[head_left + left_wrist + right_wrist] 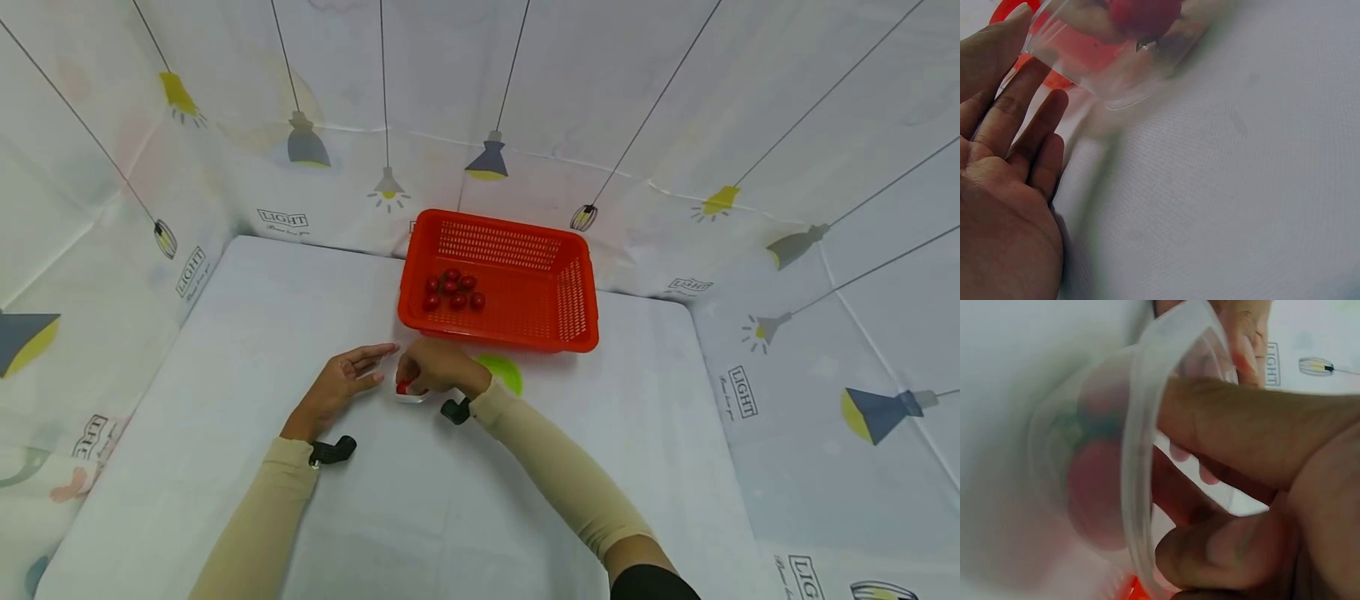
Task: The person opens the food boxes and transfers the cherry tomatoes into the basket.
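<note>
A small clear plastic container [1138, 456] holds red cherry tomatoes [1100, 494], blurred through its wall, with a bit of green stem between them. My right hand [435, 367] reaches over its rim, one finger inside and the others curled, holding a cherry tomato [1144, 15] low in the container. In the head view this hand covers most of the container. My left hand [341, 387] is beside it on the left, fingers extended, with the thumb and fingertips right at the rim in the left wrist view.
A red plastic basket [570, 333] stands at the back of the white table [420, 517], with several cherry tomatoes [453, 287] in its left part. A lime-green disc [504, 371] lies partly under the right forearm. A printed cloth wall [525, 100] rises behind the table.
</note>
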Demonstrator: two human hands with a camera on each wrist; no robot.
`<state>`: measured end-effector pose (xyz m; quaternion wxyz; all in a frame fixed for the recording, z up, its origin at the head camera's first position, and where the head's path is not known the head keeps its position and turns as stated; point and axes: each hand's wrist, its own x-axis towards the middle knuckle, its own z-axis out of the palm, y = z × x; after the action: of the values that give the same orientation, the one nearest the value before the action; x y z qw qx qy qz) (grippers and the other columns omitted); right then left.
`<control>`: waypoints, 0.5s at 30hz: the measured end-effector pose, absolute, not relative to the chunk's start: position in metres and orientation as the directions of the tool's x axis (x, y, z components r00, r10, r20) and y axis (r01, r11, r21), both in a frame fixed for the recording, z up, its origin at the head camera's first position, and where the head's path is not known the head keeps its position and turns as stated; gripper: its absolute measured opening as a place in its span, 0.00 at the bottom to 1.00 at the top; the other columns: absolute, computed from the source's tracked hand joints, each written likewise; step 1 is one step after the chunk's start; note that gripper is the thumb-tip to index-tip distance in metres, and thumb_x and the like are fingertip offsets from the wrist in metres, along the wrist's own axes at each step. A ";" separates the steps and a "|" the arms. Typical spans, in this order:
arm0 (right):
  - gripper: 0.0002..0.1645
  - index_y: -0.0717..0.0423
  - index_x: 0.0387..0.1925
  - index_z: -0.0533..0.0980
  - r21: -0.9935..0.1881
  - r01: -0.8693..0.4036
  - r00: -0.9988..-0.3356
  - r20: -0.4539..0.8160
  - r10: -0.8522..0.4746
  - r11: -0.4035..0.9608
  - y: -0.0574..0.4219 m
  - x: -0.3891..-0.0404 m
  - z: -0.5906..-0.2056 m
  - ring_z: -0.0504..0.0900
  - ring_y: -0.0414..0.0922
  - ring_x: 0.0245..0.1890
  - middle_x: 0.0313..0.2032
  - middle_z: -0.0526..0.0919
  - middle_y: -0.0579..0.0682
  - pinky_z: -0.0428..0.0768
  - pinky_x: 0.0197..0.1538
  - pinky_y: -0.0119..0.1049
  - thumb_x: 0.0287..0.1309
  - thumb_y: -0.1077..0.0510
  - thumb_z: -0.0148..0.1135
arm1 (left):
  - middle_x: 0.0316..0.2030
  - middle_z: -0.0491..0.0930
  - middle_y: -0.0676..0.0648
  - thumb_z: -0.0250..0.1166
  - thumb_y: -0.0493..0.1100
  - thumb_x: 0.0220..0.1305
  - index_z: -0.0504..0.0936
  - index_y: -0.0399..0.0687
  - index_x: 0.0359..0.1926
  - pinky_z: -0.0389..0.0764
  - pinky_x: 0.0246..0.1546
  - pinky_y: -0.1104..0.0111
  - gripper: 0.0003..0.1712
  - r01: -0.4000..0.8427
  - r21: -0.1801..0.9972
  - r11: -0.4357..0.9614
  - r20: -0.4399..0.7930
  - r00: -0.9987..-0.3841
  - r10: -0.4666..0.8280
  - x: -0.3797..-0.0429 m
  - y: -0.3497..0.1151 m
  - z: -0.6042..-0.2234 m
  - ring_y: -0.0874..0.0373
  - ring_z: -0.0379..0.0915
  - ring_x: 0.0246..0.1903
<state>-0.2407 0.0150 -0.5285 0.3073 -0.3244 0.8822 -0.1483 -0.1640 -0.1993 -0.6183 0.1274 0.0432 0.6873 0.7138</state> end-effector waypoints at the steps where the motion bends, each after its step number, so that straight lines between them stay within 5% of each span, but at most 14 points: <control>1: 0.08 0.45 0.40 0.89 -0.474 -0.478 -0.595 -0.444 -0.669 0.740 0.016 -0.241 -0.528 0.81 0.39 0.39 0.36 0.87 0.40 0.82 0.42 0.30 0.61 0.60 0.77 | 0.76 0.73 0.49 0.68 0.38 0.74 0.76 0.52 0.74 0.71 0.68 0.80 0.30 -0.123 0.992 -0.024 -0.114 -0.964 0.240 -0.164 -0.199 -0.618 0.49 0.62 0.78; 15: 0.14 0.48 0.54 0.88 -0.722 -0.400 -0.581 -0.277 -0.765 0.565 0.034 -0.242 -0.525 0.84 0.47 0.50 0.46 0.90 0.44 0.84 0.46 0.31 0.68 0.58 0.72 | 0.76 0.72 0.50 0.72 0.44 0.72 0.76 0.52 0.74 0.71 0.68 0.80 0.32 -0.150 0.988 -0.024 -0.141 -0.962 0.233 -0.165 -0.201 -0.620 0.50 0.61 0.79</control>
<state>-0.2419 0.0338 -0.5249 0.2955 -0.3494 0.8337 -0.3090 -0.1646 -0.2005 -0.6196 0.1342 0.0303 0.6856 0.7149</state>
